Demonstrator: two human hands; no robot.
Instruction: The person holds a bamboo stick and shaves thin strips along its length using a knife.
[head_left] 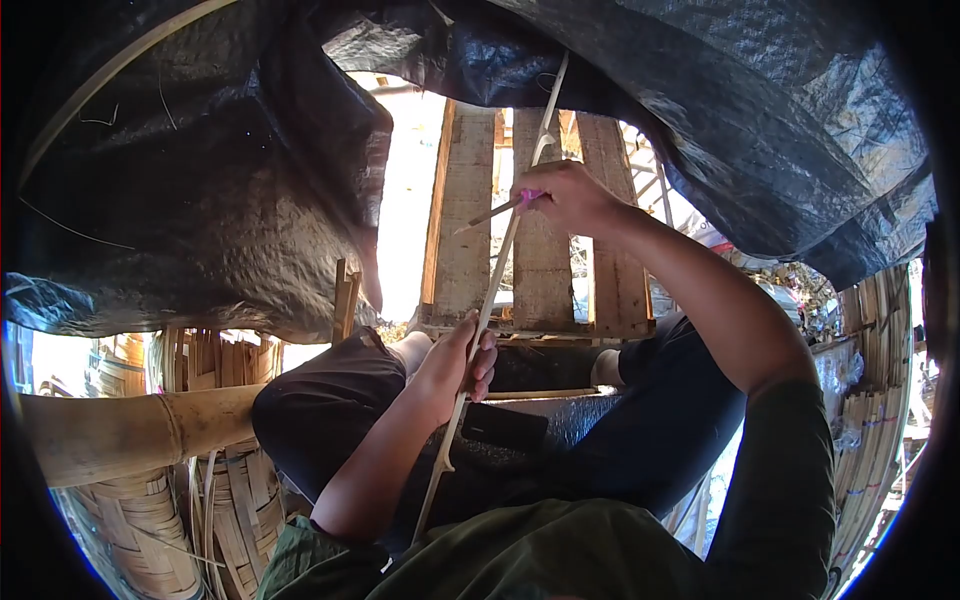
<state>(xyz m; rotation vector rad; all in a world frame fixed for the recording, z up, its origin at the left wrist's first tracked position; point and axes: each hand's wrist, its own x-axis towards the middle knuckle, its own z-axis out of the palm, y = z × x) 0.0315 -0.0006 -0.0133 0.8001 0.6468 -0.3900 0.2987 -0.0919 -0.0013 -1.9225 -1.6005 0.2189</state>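
Nearest the camera is the green shirt (545, 555); the lower end of a long pale stick (502, 260) meets it, perhaps so the body can back that end.

At the left, a thick bamboo pole (140, 432) juts in beside the dark trousers (325, 410). Above it hangs a black tarp (220, 170), probably for shade.

Next, the left hand (450, 370) has its fingers wrapped around the stick's lower half, seemingly to steady it on a slant. The stick rises past wooden boards (545, 262) towards the tarp.

Farther right and higher, the right hand (570, 195) is clamped on a thin tool (488, 216), pink at the grip. The tool crosses the stick, its tip pointing left, presumably for control; I cannot tell whether they touch.
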